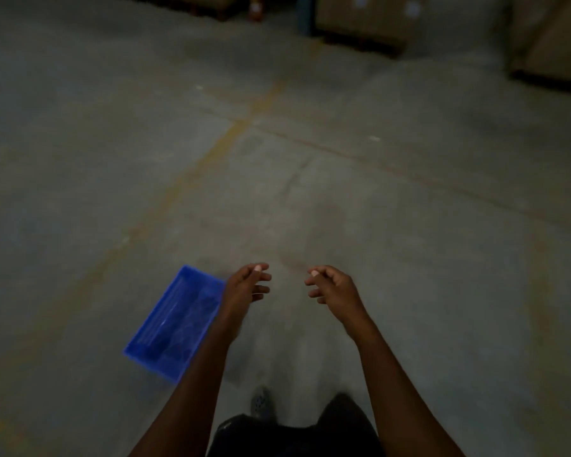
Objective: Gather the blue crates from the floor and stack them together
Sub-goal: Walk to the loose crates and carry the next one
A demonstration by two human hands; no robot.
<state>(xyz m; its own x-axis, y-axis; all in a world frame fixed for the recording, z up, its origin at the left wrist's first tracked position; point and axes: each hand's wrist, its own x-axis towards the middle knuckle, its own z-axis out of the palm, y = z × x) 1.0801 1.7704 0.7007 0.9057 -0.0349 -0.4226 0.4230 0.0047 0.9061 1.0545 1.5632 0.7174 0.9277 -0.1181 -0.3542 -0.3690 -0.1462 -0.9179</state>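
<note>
One crate (173,323), blue and open-topped, lies on the floor (376,199) in the lower left of the frame, set at a slant. Its right edge is hidden behind the left forearm, and motion blur smears its inner ribbing, so what lies inside cannot be made out.

Both arms reach forward from the bottom edge, which cuts them off above the elbows. The left hand (248,285) hangs in the lower centre, just past the crate's upper right corner as seen from above; its fingers are loosely curled with gaps between them and hold nothing. Whether it touches the crate cannot be told. The right hand (330,285) hangs beside it, apart from it, fingers likewise loosely curled and holding nothing.

A shoe (261,405) shows between the forearms, blurred, above dark clothing at the bottom edge.

A faded yellow line (192,179) runs diagonally across the concrete. Along the top edge and upper right stand cardboard boxes (366,18) on dark bases, cropped by the frame and too dim to read.
</note>
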